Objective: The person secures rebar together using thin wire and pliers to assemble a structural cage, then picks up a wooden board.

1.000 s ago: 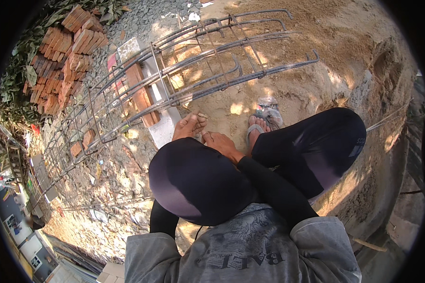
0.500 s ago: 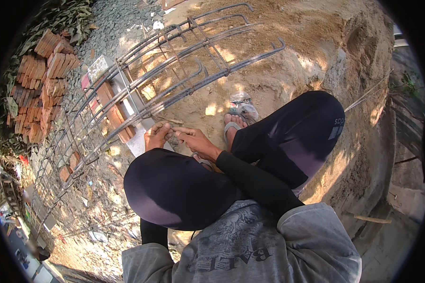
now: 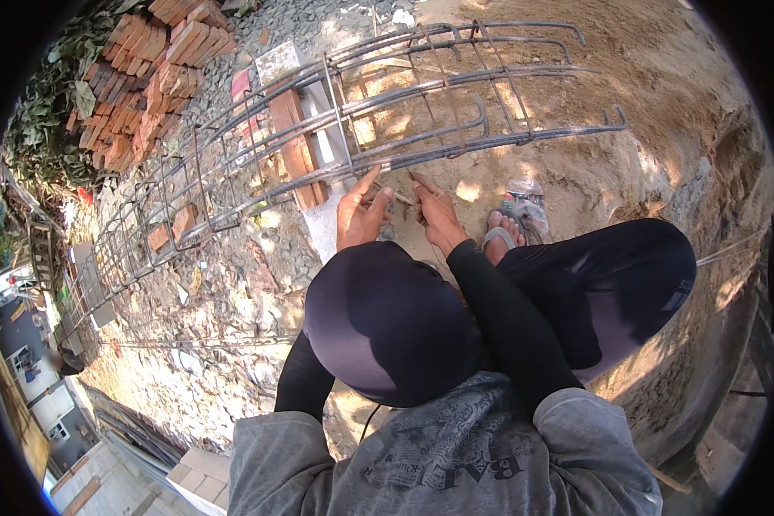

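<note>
One crumpled clear plastic bag [image 3: 525, 199] on the sand right of centre, beside a sandalled foot; no labels, signs or screens visible.
</note>
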`<state>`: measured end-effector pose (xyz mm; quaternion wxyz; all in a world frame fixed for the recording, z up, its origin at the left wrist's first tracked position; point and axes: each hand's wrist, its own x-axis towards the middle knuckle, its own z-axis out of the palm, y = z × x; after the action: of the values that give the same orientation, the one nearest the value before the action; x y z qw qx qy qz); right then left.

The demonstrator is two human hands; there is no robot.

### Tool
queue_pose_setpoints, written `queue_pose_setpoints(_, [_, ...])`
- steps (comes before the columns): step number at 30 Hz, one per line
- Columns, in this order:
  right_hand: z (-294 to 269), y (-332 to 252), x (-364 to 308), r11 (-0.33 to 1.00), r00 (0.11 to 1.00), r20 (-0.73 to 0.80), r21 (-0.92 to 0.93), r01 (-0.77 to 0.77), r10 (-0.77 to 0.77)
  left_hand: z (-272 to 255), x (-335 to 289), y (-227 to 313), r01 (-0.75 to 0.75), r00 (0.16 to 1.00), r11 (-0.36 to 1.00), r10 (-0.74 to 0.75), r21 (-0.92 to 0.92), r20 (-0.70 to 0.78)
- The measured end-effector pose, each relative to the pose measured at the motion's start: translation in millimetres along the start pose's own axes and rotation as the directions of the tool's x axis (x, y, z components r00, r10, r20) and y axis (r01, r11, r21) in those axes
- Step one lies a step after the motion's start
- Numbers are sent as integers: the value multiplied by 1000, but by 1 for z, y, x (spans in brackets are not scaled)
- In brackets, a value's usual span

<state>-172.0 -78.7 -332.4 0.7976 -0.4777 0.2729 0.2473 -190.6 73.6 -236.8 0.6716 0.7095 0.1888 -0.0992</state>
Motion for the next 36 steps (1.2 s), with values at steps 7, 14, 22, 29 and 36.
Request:
queue_pose_setpoints(7, [20, -12, 32, 985, 962, 240, -71, 155, -134, 13, 9, 15, -22, 1000, 916, 17, 401, 16])
queue_pose_setpoints(14, [29, -21, 35, 926, 948, 230, -258, 277, -220, 9, 18, -12, -172, 977, 884, 210, 435, -41])
queue_pose_setpoints(22, [35, -27, 24, 924, 961, 183, -289, 252, -205, 16, 12, -8, -97, 943, 830, 254, 550, -216])
queue_pose_setpoints(29, [26, -17, 51, 901, 965, 135, -348, 259, -225, 31, 20, -13, -357, 768, 722, 588, 592, -254])
queue_pose_setpoints(36, [46, -13, 34, 987, 981, 121, -34, 155, -150, 20, 14, -33, -398, 689, 650, 678, 648, -257])
